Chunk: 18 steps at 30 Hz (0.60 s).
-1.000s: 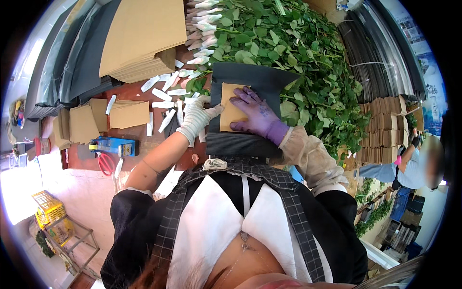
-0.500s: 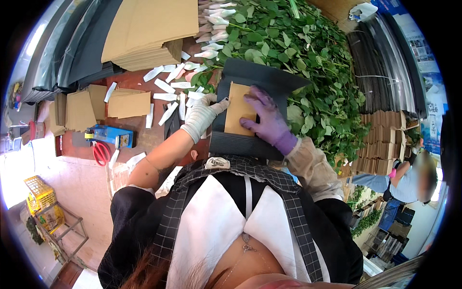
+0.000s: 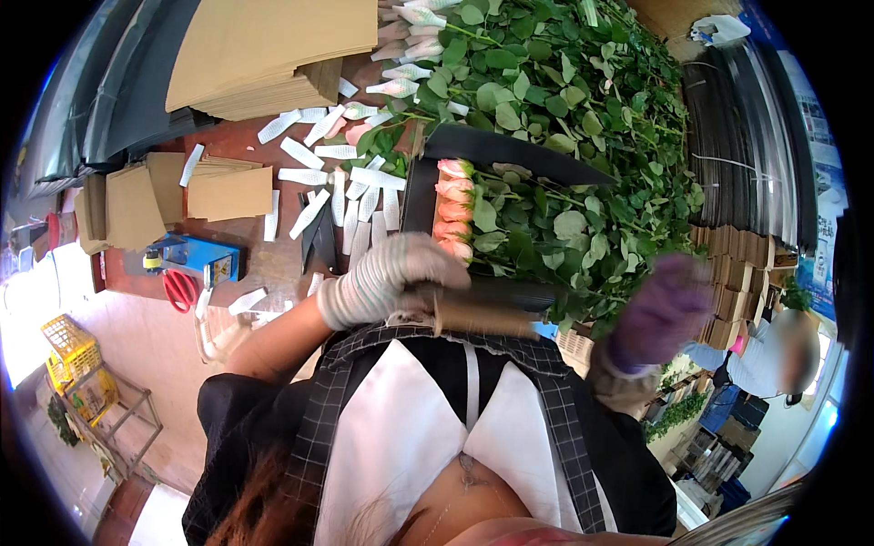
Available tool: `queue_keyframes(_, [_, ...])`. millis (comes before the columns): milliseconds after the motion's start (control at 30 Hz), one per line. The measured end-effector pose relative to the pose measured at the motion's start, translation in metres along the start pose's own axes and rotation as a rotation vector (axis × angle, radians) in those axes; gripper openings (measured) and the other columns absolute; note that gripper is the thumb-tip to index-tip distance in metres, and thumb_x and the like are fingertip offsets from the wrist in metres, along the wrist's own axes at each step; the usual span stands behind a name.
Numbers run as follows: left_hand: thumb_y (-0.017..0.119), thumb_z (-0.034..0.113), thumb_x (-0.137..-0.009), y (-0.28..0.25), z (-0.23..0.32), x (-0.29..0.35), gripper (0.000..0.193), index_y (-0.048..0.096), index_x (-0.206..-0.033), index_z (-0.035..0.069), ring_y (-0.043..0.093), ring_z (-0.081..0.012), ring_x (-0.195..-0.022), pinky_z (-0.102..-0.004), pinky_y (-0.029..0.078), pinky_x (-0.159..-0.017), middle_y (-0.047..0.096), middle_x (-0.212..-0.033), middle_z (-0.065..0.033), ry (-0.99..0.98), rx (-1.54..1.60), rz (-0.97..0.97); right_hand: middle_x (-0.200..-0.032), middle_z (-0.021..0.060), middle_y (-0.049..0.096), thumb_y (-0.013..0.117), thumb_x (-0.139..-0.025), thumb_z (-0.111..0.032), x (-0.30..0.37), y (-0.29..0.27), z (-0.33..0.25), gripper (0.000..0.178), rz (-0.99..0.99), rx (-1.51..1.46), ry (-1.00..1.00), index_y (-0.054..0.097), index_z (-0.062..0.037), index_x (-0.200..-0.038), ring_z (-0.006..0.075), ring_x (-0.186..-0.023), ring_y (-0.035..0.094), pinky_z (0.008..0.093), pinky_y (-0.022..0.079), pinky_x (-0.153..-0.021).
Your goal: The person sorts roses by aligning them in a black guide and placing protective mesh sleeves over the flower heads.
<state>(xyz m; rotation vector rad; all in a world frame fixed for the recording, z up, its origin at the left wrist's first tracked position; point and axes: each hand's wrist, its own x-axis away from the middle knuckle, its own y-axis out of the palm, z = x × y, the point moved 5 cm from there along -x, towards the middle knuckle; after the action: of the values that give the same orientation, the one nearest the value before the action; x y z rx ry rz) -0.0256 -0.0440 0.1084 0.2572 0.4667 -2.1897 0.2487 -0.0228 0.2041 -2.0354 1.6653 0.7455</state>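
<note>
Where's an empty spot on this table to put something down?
Bare red table shows between the blue stapler and the cardboard pieces. It is crowded elsewhere: white paper strips lie scattered, and leafy rose stems cover the right side.

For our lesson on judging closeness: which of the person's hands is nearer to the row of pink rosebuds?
Left. The left hand, in a white glove, sits just below the pink rosebuds, almost touching the lowest bud. The right hand, in a purple glove, is off to the right over the leaves.

Before you, the roses (image 3: 452, 209) lie in the tray (image 3: 510, 150) on the counter (image 3: 264, 264); paper strips (image 3: 350, 196) lie left of it, the cardboard stack (image 3: 264, 55) behind them.
</note>
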Motion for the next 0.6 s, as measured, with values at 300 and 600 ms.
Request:
queue_keyframes(300, [0.055,0.024,-0.092,-0.029,-0.051,-0.003,0.025,0.067,-0.103,0.004,0.065,-0.0115,-0.075,-0.0287,0.051,-0.067,0.07,-0.083,-0.0062,-0.752,0.547,-0.185,-0.093,0.0132,0.066,0.056,-0.088,-0.011,-0.003,0.042,0.087,0.022,-0.685,1.012,0.286,0.062,-0.007,-0.108,0.0267,-0.077,0.067,0.0357,0.054,-0.066])
queue_keyframes(600, [0.053,0.051,-0.087,0.017,-0.08,-0.049,0.057,0.047,-0.129,0.013,0.061,-0.0357,-0.06,-0.045,0.048,-0.057,0.061,-0.065,-0.0156,-0.494,-0.638,-0.231,-0.106,0.0161,0.06,0.049,-0.086,-0.013,0.028,0.077,0.169,0.044,-1.03,1.48,0.621,0.043,-0.0162,-0.13,0.0322,-0.087,0.064,0.0429,0.053,-0.074])
